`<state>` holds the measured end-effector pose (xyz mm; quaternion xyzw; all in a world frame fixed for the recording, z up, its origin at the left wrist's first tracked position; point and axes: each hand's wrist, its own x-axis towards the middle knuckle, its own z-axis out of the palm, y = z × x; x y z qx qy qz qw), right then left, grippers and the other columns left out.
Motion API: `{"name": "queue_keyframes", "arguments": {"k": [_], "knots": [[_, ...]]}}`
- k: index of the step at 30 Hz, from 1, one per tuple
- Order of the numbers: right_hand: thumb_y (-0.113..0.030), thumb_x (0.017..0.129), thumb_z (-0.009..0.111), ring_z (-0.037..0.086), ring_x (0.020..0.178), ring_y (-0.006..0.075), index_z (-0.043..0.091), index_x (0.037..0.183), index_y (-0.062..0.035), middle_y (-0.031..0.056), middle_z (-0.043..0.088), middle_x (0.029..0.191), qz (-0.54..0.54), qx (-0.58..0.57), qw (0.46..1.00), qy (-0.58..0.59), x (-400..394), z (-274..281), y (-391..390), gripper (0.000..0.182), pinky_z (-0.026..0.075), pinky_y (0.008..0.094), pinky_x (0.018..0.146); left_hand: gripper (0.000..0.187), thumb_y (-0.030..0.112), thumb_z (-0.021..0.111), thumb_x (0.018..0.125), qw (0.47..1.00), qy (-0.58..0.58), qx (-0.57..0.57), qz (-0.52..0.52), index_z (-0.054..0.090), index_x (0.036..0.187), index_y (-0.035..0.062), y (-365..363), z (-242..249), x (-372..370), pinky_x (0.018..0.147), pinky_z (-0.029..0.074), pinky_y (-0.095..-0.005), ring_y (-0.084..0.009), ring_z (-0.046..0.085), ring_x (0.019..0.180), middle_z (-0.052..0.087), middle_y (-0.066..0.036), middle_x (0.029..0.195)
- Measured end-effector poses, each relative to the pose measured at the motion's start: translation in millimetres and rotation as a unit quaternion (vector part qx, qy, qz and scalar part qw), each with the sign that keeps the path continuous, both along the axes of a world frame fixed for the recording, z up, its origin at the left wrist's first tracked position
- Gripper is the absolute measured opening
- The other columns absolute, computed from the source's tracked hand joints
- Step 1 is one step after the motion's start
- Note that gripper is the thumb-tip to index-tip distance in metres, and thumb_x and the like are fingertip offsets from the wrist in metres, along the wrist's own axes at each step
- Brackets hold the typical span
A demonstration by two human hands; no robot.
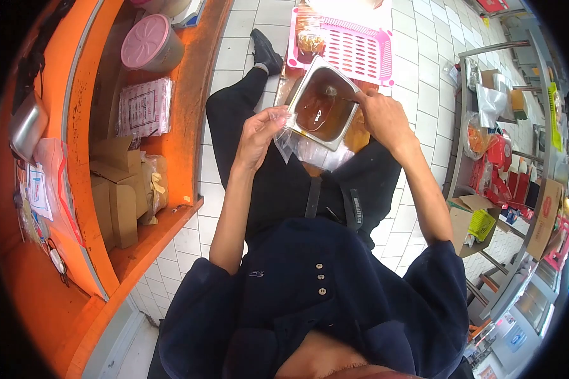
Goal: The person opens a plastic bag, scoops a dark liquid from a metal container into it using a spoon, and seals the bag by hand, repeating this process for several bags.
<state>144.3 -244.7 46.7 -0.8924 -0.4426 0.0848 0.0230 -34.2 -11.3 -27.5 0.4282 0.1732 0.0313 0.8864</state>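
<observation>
Between my legs stands a square steel container [327,144] part-filled with reddish-brown sauce [316,117]. My right hand [384,121] is closed at its right rim, gripping the thin handle of a metal spoon [330,92] whose round end lies in the sauce. Thumb and fingers of my left hand [260,134] pinch a small clear plastic bag [286,144] at the container's left rim. More clear plastic bags [319,155] lie below the container's near edge.
Beyond the container, a pink basket [360,50] holds a bag of yellowish food [311,39]. An orange shelf unit [189,158] to the left bears a pink-lidded tub [148,43], plastic packs [145,107] and a cardboard box [117,189]. Metal racks with goods line the right.
</observation>
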Motion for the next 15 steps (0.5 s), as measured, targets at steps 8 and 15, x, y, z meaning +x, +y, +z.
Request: {"name": "queue_keyframes", "arguments": {"k": [8, 15], "knots": [[-0.002, 0.087, 0.059, 0.073, 0.086, 0.0350, 0.064, 0.106, 0.0009, 0.0205, 0.068, 0.097, 0.000, -0.064, 0.998, 0.011, -21.8, -19.2, 0.6, 0.020, 0.060, 0.0440, 0.071, 0.033, 0.021, 0.073, 0.093, 0.998, -0.016, 0.061, -0.017, 0.068, 0.115, -0.0026, -7.3, 8.4, 7.8, 0.102, 0.046, -0.0309, -0.0157, 0.061, 0.112, 0.065, -0.010, 0.123], [-0.005, 0.087, 0.057, 0.071, 0.090, 0.0383, 0.067, 0.112, 0.0018, 0.0238, 0.071, 0.091, -0.017, -0.040, 0.982, 0.182, -21.2, -9.6, -9.7, 0.027, 0.057, 0.0475, 0.081, 0.032, 0.021, 0.073, 0.093, 0.997, -0.014, 0.068, -0.026, 0.069, 0.114, -0.0026, -9.3, 4.4, 3.8, 0.098, 0.048, -0.0298, -0.0151, 0.062, 0.111, 0.061, -0.010, 0.128]]}}
